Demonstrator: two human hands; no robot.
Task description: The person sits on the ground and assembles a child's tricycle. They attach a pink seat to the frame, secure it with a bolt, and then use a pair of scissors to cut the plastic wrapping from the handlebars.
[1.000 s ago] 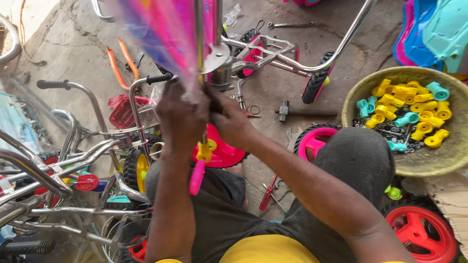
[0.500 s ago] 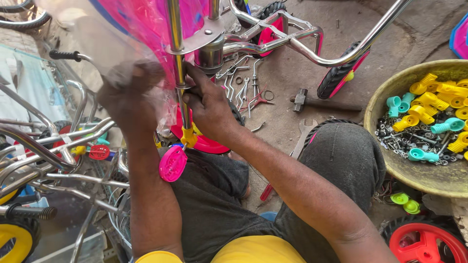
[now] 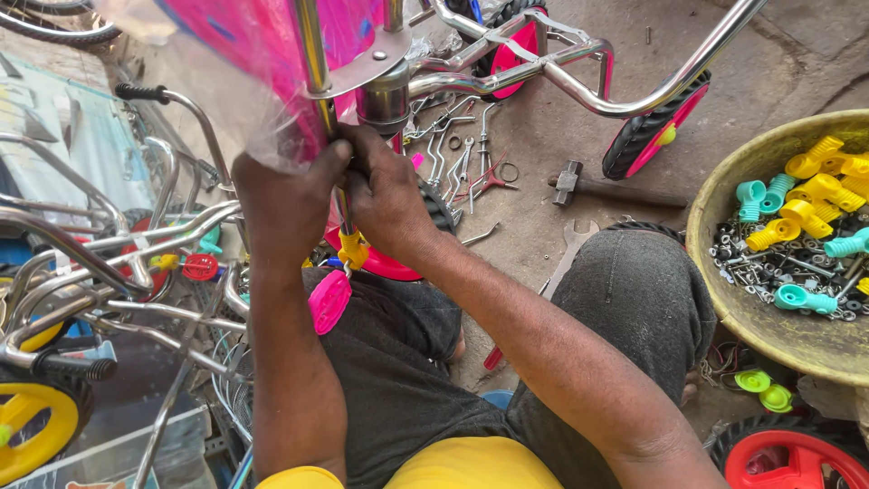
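A small tricycle's chrome fork [image 3: 312, 63] stands upright in front of me, with a pink plastic-wrapped panel [image 3: 262, 54] above it. My left hand [image 3: 285, 195] grips the fork rod and the clear wrap from the left. My right hand [image 3: 394, 199] closes on the same rod from the right, fingers pressed against the left hand. Below them a yellow crank piece [image 3: 353, 249] and a pink pedal [image 3: 329, 302] hang by the red front wheel [image 3: 385, 264]. What the fingertips pinch is hidden.
A round yellowish basin [image 3: 724, 281] at right holds yellow and teal plastic grips and screws. A hammer [image 3: 579, 186], spanners [image 3: 453, 154] and pliers lie on the concrete. Chrome tricycle frames [image 3: 100, 263] crowd the left. A red wheel [image 3: 787, 457] sits bottom right.
The view has shifted left and down, so the basin slid right. Both hands stay clamped on the fork rod, now a little lower on it.
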